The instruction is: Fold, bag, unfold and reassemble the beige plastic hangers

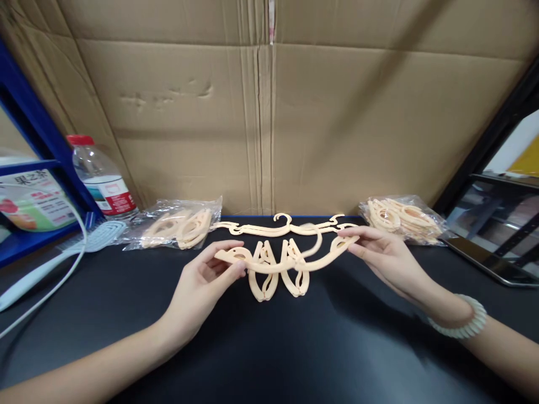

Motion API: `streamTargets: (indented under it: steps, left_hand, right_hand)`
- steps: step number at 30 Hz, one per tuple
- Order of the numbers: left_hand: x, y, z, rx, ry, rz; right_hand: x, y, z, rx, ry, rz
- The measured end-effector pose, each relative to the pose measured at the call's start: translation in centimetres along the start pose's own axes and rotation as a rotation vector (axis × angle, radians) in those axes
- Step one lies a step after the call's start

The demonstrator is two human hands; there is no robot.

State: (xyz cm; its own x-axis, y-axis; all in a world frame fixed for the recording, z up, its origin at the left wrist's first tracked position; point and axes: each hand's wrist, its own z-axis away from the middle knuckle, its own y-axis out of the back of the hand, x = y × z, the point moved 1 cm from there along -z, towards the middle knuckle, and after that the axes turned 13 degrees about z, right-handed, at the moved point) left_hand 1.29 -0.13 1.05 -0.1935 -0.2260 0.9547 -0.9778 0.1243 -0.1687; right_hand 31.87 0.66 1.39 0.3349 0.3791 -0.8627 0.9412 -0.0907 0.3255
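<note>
Between both hands a cream plastic folding clothes hanger (269,268) is held unfolded above the black table, its hook curving up toward the right. My left hand (210,275) pinches its left end with thumb and fingers. At the opposite end, my right hand (379,252) grips the tip the same way. Behind and below the held hanger lie two folded hangers (263,289) side by side, partly covered by it. Farther back, an unfolded hanger (261,230) lies along the table's rear, its right part overlapped by the held one's hook.
Clear plastic bags of folded hangers lie at back left (177,224) and back right (402,219). A red-capped bottle (107,182), a pale blue brush (99,237) and a white cable (80,252) are left. A dark glossy tablet-like object (492,258) lies right. Cardboard (337,129) stands behind.
</note>
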Motion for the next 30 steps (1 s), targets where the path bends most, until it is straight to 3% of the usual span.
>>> streamTargets:
  steps: [6,10,16,19,25,30]
  left_hand:
    - [0.8,-1.5,1.3,-0.154,0.046,-0.009]
    - [0.4,-2.4,2.4,-0.237,0.134,-0.001]
    - [-0.5,-2.5,2.5,-0.250,0.141,0.024]
    - [-0.8,-2.2,2.3,-0.228,0.128,0.017]
    - [-0.6,-2.2,2.4,-0.199,0.074,0.026]
    - [-0.4,-2.6,2.9,-0.304,0.055,-0.018]
  right_hand:
    - [-1.3,-2.4,1.5,-0.130,-0.155,-0.344]
    - [-2.1,-3.9,2.6,-0.224,-0.147,-0.320]
    - [-3.3,-4.5,3.9,-0.651,-0.051,-0.204]
    - [-3.9,-4.5,4.2,-0.776,0.032,-0.164]
    - [-3.8,-4.5,4.6,-0.780,0.013,-0.177]
    - [-4.0,-4.6,5.0,-0.791,0.067,-0.164]
